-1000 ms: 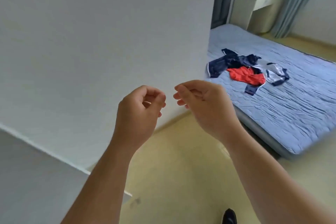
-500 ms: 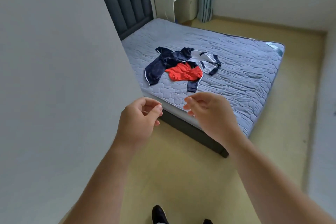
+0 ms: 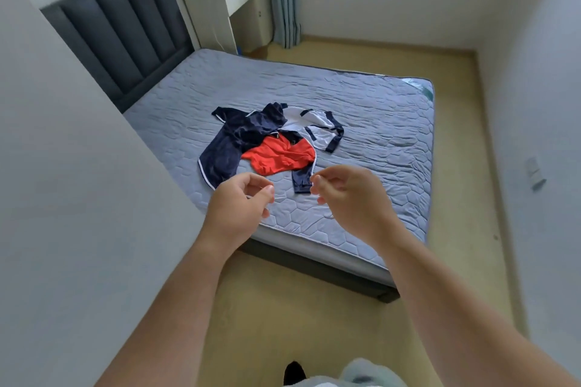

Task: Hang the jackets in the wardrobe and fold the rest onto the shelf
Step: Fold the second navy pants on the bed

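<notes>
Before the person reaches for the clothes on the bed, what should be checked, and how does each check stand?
1. Left hand free: ok, loosely curled, holds nothing.
2. Right hand free: ok, holds nothing.
3. Clothes within view: ok, navy garment, red garment and white garment overlap on the mattress.
4. Way to the bed: ok, bare floor lies ahead.
5. Which pieces are jackets: cannot tell, they lie crumpled.
6. Hanger and shelf ready: cannot tell, neither shows.
</notes>
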